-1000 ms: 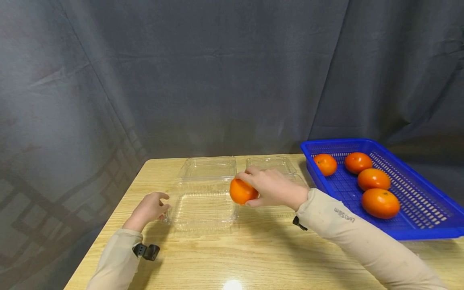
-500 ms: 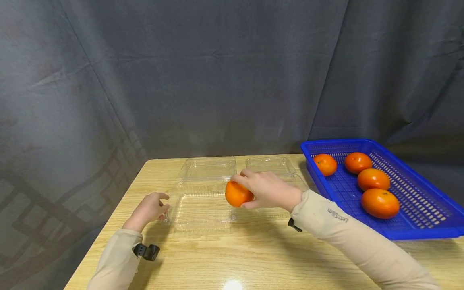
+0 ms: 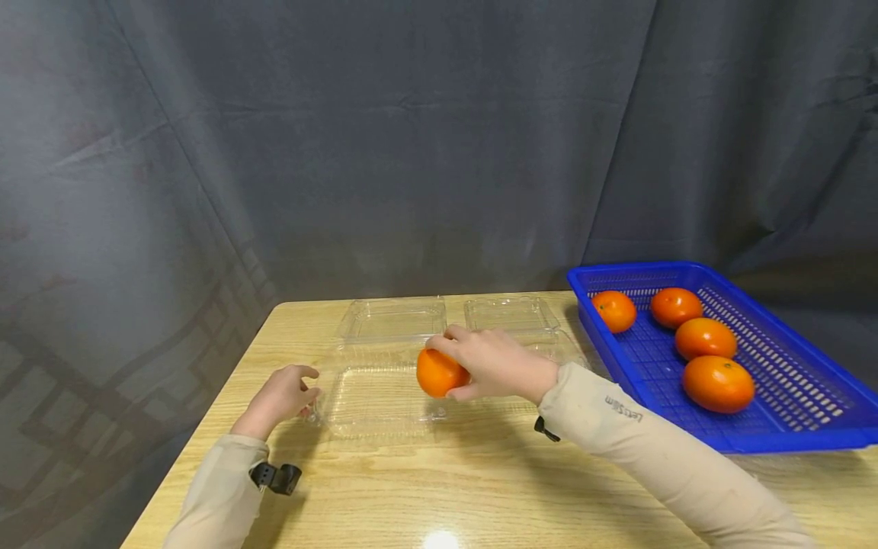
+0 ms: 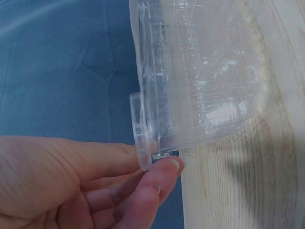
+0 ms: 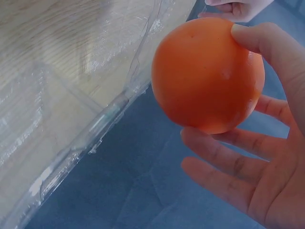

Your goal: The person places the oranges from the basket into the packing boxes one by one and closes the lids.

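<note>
Although hung behind everything, curtain (image 3: 137, 168): dark grey, creased, with faint markings at far left.
Bench (image 3: 370, 496): pale wood grain, with a bright glare near the front.
Left sleeve (image 3: 216, 488): beige, with a black wrist device (image 3: 274, 478) strapped at the cuff.
Left grip (image 3: 277, 398): pinching a tab (image 4: 137, 124) at the corner of the left container (image 3: 377, 427) between thumb and fingers, near the left edge of the bench.
Left container: clear plastic, spread into a near half and a far half.
Held orange (image 3: 439, 374): over the right side of that near half; touching plastic or not, hard to tell.
Right grip (image 3: 497, 366): curled round the held orange, with thumb on one side and fingers on the other, lowest finger visible off the peel.
Right container (image 3: 511, 313): also clear, partly hidden behind the right grip.
Right sleeve (image 3: 658, 442): beige, marked with dark lettering, with a second wrist device (image 3: 546, 428) under the cuff.
Basket (image 3: 802, 440): blue, slotted, at the right end of the bench.
Other oranges (image 3: 718, 384): four, inside the basket, one beside its left wall.
</note>
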### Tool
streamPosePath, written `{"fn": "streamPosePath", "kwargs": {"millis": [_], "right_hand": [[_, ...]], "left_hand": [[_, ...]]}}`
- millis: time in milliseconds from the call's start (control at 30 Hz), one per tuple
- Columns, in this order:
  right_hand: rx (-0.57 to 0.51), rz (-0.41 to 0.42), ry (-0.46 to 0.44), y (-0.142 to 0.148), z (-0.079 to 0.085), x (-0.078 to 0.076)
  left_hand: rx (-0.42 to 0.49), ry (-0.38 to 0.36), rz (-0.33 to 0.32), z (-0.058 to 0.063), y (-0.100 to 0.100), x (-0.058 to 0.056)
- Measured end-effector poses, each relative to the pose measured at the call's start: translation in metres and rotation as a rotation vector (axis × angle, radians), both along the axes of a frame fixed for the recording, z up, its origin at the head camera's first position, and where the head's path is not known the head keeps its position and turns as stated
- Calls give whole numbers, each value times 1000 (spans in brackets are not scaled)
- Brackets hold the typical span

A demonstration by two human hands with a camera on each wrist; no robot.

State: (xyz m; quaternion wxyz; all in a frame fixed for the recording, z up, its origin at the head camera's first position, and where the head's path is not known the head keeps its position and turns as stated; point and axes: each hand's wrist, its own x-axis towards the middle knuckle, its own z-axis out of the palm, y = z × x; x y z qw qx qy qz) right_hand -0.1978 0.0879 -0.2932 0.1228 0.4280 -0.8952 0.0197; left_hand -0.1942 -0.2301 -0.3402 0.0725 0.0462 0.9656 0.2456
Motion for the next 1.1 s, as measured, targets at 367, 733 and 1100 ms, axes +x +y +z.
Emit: {"fn": "streamPosePath", "kwargs": {"millis": [367,733,1100], "right_hand": [[23,7,5,-12,-4,0],[18,12,0,-18,-12,-4],[44,4,-12,-23,-15,-5]], "left_hand": [[-2,3,0,-1,0,0],[6,-2,4,1,1,1],[5,1,10,0,1,2]]}}
